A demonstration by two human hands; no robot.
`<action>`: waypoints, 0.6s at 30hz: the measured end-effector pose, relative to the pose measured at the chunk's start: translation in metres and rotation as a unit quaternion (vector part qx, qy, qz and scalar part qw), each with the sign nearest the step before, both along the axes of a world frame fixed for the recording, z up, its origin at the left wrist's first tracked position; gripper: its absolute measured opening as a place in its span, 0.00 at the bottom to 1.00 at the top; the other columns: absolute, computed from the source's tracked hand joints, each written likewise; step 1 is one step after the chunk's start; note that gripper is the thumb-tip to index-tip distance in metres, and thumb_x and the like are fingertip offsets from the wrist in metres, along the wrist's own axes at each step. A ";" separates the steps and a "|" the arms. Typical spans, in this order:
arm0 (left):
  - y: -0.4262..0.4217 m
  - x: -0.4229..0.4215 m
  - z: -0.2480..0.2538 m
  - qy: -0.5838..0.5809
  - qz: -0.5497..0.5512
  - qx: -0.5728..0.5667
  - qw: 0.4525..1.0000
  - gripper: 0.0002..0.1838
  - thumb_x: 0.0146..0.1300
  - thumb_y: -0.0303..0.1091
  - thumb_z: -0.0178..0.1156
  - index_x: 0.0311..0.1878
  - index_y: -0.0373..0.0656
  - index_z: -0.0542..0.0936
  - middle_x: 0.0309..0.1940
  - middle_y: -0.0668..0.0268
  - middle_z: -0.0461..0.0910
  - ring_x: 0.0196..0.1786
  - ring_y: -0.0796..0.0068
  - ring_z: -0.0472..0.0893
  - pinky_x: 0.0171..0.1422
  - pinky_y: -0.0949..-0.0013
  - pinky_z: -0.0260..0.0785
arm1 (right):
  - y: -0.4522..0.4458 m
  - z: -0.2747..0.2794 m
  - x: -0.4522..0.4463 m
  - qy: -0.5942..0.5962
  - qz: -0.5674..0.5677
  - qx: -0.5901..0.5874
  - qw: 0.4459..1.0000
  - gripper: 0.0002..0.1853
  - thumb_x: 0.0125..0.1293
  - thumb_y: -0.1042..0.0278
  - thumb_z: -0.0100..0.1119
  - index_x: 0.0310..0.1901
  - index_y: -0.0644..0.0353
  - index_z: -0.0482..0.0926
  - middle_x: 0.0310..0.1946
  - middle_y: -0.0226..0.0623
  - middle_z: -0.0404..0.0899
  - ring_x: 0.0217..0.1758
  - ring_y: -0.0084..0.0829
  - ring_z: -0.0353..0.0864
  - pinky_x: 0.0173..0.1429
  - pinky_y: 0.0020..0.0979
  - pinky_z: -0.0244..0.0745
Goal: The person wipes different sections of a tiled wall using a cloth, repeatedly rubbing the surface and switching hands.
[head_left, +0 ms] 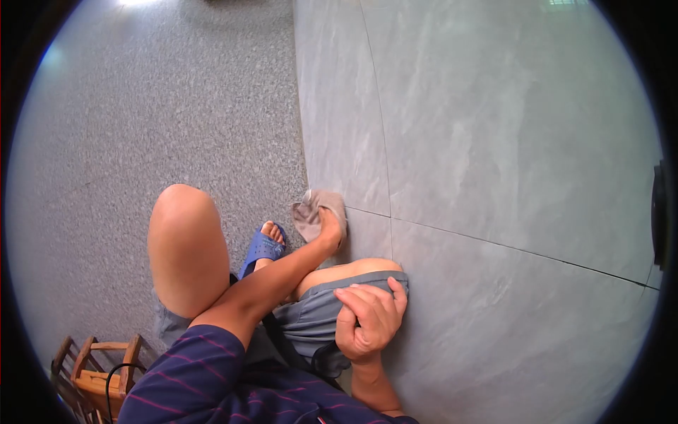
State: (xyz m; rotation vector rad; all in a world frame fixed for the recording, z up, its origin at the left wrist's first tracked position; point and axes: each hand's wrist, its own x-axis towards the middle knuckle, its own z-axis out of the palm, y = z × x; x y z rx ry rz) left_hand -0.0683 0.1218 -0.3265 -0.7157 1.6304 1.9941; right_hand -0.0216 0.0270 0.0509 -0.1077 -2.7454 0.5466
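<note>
Your left hand (330, 231) touches cloth (306, 215) at 12 o'clock, grip hard to tell. Your right hand (370, 319) is loose. Slipper (264, 247) marks look blurry.

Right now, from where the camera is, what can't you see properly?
All in the head view:
- Fingertips of the left hand: hidden by the cloth.
- Heel end of the blue slipper: hidden behind the left forearm.
- Wooden furniture at lower left: cut off by the picture's dark border.
- Dark object at far right: cut off by that border too, so I can't tell what it is.
</note>
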 end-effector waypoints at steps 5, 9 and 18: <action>-0.018 -0.060 0.124 0.376 -0.007 -0.036 0.926 0.31 0.72 0.37 0.48 0.73 0.31 0.56 0.73 0.43 0.54 0.74 0.43 0.53 0.78 0.51 0.41 | 0.000 -0.001 0.002 0.001 0.000 -0.005 1.000 0.13 0.51 0.81 0.56 0.35 0.53 0.84 0.30 0.27 0.83 0.37 0.29 0.82 0.69 0.40 0.60; -0.030 -0.129 0.176 0.460 -0.057 -0.061 0.884 0.37 0.71 0.30 0.46 0.76 0.30 0.40 0.76 0.48 0.49 0.78 0.52 0.50 0.81 0.60 0.37 | -0.002 0.006 -0.001 -0.012 -0.002 -0.010 1.000 0.13 0.51 0.80 0.57 0.35 0.53 0.84 0.30 0.27 0.83 0.37 0.29 0.82 0.69 0.40 0.60; 0.004 -0.148 0.116 0.302 -0.011 -0.130 0.944 0.33 0.73 0.40 0.43 0.72 0.26 0.52 0.71 0.39 0.55 0.74 0.43 0.54 0.78 0.55 0.42 | -0.002 0.002 0.002 0.005 -0.001 -0.002 1.000 0.13 0.49 0.81 0.57 0.34 0.53 0.84 0.29 0.27 0.83 0.37 0.29 0.82 0.68 0.39 0.61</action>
